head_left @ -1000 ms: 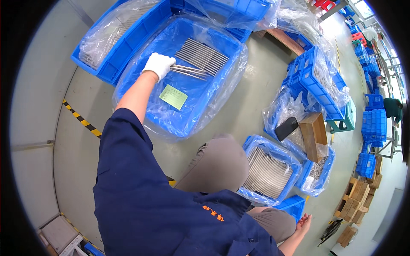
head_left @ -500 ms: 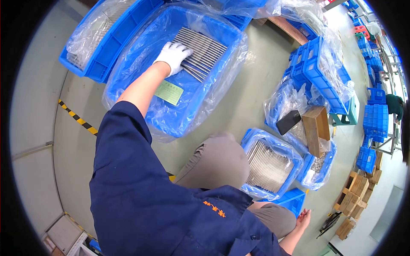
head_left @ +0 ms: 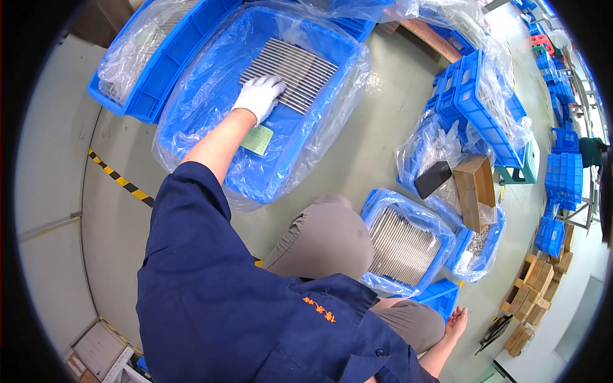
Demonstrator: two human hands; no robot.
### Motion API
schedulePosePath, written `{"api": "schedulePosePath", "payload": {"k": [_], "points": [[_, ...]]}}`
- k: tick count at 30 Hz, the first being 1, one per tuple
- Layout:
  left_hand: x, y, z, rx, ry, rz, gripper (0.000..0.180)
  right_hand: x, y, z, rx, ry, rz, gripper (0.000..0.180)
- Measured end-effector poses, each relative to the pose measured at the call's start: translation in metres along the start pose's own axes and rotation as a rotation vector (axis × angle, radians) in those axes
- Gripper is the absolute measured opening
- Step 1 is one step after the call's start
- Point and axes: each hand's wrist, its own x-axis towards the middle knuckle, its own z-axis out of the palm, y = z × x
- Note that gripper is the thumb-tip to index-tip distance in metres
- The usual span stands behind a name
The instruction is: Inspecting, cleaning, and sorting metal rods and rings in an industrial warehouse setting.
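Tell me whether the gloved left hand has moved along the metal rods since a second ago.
Yes. The left hand slid from the rods' left end toward the green slip.

Bright, even light, glare on plastic liners (head_left: pixel 211 96), strong fisheye bending at edges

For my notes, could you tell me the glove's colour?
White, on the left hand; the head view shows it.

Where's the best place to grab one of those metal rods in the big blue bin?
Probably at a free end. The metal rods lie flat, packed side by side, so their flanks are blocked. Come from above at the near edge, where the gloved left hand rests, and lift one rod's tip from the lined blue bin.
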Motion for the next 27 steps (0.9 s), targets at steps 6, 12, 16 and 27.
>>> {"api": "schedulePosePath", "payload": {"k": [6, 12, 16, 27], "points": [[-0.004, 0.007, 0.008, 0.03, 0.025, -0.035, 0.035, 0.003, -0.001, -0.001, -0.001, -0.007, 0.021, 0.023], [-0.004, 0.016, 0.01, -0.029, -0.019, -0.095, 0.045, -0.002, -0.002, 0.004, -0.003, 0.022, -0.021, 0.025], [-0.002, 0.034, 0.002, -0.024, -0.205, -0.172, 0.062, -0.002, -0.002, 0.004, -0.015, 0.02, -0.021, 0.026], [-0.003, -0.011, -0.053, -0.336, -0.509, -0.318, 0.046, 0.0, 0.002, 0.001, 0.035, -0.045, -0.041, 0.024]]}}
